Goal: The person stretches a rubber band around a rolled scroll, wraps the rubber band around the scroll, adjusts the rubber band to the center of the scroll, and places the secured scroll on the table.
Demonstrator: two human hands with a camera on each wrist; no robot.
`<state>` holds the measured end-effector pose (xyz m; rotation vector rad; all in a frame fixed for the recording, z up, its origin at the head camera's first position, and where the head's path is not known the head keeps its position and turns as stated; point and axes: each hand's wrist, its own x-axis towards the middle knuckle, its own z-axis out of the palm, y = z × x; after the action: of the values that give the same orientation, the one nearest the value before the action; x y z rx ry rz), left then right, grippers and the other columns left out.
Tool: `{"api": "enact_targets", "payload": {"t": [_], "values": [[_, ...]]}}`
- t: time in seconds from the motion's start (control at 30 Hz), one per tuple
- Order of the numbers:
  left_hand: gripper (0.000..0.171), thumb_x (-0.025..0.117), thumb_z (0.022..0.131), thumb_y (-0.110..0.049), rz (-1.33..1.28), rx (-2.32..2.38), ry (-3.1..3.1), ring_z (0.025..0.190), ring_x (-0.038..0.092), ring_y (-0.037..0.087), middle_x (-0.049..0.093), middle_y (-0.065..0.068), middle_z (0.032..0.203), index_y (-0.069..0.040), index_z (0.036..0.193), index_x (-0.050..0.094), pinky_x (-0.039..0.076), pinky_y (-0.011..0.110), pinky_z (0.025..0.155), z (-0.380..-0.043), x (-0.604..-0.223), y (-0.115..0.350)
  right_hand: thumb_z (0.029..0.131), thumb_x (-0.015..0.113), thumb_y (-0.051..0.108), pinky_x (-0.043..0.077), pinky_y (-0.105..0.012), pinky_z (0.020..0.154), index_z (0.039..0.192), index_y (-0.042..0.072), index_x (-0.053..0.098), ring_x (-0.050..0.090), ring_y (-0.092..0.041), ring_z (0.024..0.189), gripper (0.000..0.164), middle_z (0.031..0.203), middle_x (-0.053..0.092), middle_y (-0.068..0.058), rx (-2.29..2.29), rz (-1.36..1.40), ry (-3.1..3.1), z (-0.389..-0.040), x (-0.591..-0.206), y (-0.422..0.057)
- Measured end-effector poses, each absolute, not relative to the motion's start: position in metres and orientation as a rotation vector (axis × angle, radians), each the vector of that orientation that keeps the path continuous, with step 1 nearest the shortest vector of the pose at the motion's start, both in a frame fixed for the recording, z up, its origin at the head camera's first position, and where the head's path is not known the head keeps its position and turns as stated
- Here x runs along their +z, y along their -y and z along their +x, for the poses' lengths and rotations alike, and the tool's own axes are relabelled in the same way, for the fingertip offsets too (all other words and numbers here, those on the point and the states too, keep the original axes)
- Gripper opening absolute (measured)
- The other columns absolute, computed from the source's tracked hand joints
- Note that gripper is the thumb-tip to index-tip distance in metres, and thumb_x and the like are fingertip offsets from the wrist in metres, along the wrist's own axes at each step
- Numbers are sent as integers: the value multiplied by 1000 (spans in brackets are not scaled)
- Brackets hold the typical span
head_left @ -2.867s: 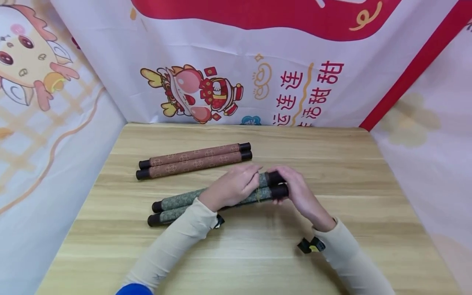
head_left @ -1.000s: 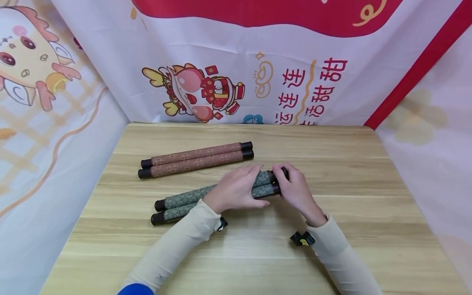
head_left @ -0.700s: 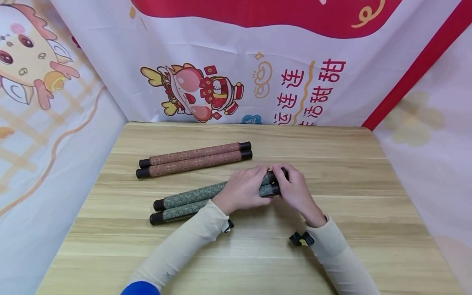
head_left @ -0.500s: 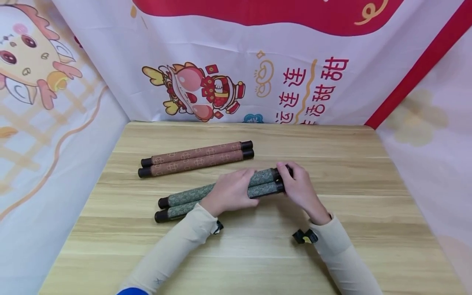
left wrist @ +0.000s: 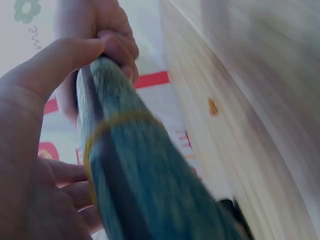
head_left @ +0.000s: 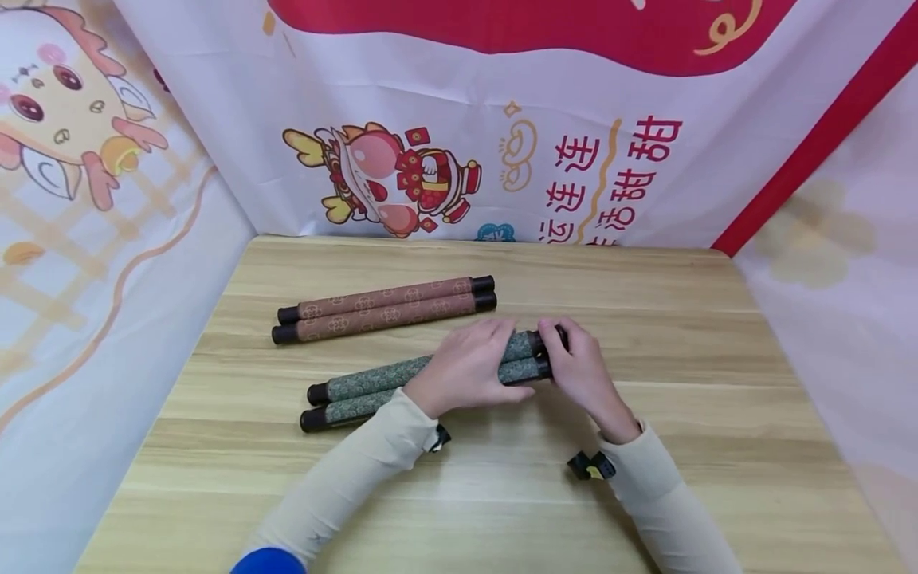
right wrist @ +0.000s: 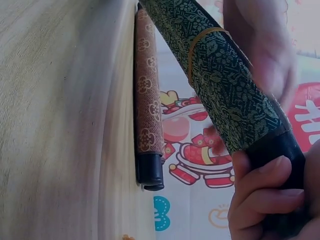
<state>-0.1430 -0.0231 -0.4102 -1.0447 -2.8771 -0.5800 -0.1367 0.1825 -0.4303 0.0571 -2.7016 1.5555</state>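
Observation:
A green brocade scroll, rolled into two side-by-side rods with black end caps, is tilted, its right end raised toward my hands. My right hand grips the black caps at that end, thumb on top; in the right wrist view its fingers curl round the cap. My left hand arches over the scroll just left of the right hand, thumb on the near side and fingers reaching over the far side. A yellow rubber band circles the scroll beside the left fingers.
Behind the green scroll, a brown scroll with a flower pattern and black caps lies on the wooden table. A printed cloth hangs along the table's back edge, with more cloth on both sides.
My right hand has changed its hold from round the end to thumb on top of the caps. My left hand has slid left, then back right along the green scroll. The brown scroll stays put.

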Motion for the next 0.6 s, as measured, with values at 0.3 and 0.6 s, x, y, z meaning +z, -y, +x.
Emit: {"api": "enact_targets", "payload": {"t": [0.3, 0.6], "values": [[96, 79, 86, -58, -989, -364, 2907, 129, 67, 29, 62, 11, 150, -6, 158, 44, 61, 47, 97, -144, -427, 1, 112, 48, 38, 53, -34, 43, 116, 3, 68, 58, -21, 49, 41, 86, 65, -20, 1609, 60, 2718, -138, -432, -182], [98, 88, 78, -56, -872, -370, 2966, 127, 67, 28, 65, 11, 146, -6, 153, 49, 60, 47, 99, -141, -438, 23, 112, 50, 40, 53, -34, 43, 116, 2, 69, 58, -18, 48, 42, 89, 66, -21, 1623, 87, 2702, -139, -432, -186]]}}
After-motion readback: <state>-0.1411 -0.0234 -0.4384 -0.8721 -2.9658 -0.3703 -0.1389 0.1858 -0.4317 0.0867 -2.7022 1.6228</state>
